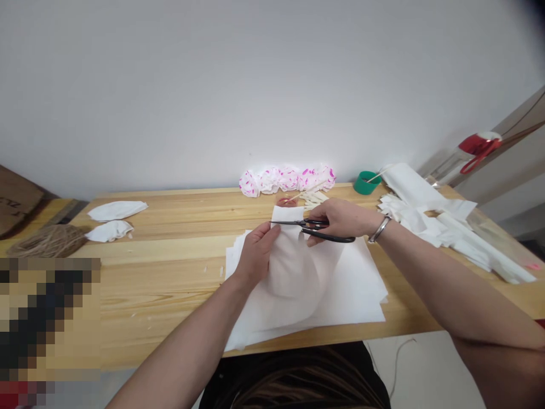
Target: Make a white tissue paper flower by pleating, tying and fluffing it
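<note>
**Scissors laid crosswise over a raised white sheet**

My left hand [258, 250] pinches the left edge of the white sheet [289, 267], whose raised end points away from me above the paper stack [361, 289]. My right hand [338, 217] grips the black-handled scissors [310, 223]; their long axis runs right to left across the sheet, tips just beside my left fingers, the nearer hand to them. Lettering, apparently "ZL", marks the brown object [19, 196] at far left; no brand is readable.
</note>
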Demonstrator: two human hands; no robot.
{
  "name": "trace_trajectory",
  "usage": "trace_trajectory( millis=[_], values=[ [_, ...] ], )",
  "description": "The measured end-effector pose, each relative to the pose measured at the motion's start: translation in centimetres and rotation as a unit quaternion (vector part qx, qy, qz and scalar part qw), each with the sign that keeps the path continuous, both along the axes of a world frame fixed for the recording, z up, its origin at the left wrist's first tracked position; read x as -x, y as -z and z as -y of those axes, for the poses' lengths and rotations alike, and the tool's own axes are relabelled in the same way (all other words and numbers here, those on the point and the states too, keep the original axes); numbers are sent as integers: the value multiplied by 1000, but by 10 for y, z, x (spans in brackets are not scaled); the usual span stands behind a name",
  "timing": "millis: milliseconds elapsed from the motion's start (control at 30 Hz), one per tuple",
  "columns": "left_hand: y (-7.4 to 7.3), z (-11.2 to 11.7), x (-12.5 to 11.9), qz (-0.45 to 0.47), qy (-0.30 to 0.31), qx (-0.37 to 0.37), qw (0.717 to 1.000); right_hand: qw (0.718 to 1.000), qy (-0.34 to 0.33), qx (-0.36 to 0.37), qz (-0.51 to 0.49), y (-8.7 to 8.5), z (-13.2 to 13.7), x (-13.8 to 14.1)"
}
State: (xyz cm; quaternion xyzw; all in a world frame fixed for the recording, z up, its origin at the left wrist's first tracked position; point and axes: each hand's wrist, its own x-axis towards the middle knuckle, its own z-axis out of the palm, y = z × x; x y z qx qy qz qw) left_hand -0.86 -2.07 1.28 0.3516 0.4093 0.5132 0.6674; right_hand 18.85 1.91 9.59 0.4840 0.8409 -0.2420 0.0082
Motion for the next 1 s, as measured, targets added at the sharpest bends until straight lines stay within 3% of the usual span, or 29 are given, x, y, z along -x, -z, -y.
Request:
trace_trajectory(
  millis=[500,1000],
  values=[
    [3,-2,2,1,15,-4,1000,999,29,4,-22,5,3,-2],
    [6,-1,1,-10,41,10,999,1000,11,-15,-15,16,6,-4]
  ],
)
